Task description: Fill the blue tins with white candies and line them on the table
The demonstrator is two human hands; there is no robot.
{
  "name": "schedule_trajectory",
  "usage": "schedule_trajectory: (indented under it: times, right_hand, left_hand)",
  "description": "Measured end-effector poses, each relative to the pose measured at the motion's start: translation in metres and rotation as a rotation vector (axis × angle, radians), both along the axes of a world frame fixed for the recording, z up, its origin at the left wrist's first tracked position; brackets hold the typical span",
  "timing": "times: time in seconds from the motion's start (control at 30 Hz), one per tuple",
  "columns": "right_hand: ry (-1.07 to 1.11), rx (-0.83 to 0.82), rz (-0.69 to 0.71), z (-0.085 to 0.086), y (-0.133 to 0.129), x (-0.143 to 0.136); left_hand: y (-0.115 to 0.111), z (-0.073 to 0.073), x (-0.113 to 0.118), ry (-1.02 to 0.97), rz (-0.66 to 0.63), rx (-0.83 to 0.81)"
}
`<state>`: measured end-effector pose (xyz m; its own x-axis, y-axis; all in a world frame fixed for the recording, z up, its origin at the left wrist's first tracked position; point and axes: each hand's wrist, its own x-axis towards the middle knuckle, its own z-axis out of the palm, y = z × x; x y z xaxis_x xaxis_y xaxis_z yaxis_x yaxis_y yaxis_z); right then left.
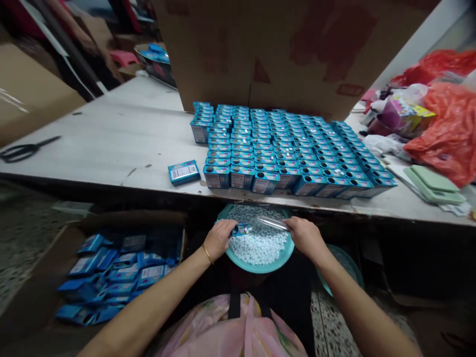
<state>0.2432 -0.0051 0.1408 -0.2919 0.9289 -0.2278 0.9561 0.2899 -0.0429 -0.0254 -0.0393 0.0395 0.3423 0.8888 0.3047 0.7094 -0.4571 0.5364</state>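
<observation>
A turquoise basin (256,268) full of small white pellets (258,249) sits below the table edge, between my arms. My left hand (219,237) is closed on a small blue box (241,229), held over the basin's left side; part of the box is hidden by my fingers. In my right hand (305,235) is a shiny scoop (272,222), its long end reaching left over the pellets toward the box. A few white pellets show near the box's end.
Rows of upright blue boxes (260,153) cover the table (122,134); one box (184,172) lies apart. A carton (33,297) of blue boxes stands lower left. Scissors (28,148) lie left, red plastic bags (449,119) right. A large carton (267,54) stands behind.
</observation>
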Motion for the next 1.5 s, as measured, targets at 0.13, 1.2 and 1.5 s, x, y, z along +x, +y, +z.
schedule_trajectory:
  times: [0.13,1.2,1.5]
  right_hand:
    - [0.057,-0.024,-0.059,-0.029,-0.002,0.008]
    - [0.479,-0.206,-0.231,-0.127,-0.023,0.025]
    - [0.387,-0.198,-0.171,-0.121,-0.012,0.002]
  left_hand:
    - [0.001,0.026,-0.017,-0.058,0.103,0.006]
    - [0.191,0.075,-0.225,-0.036,0.324,-0.346]
    - [0.116,0.061,-0.174,0.269,0.542,-0.101]
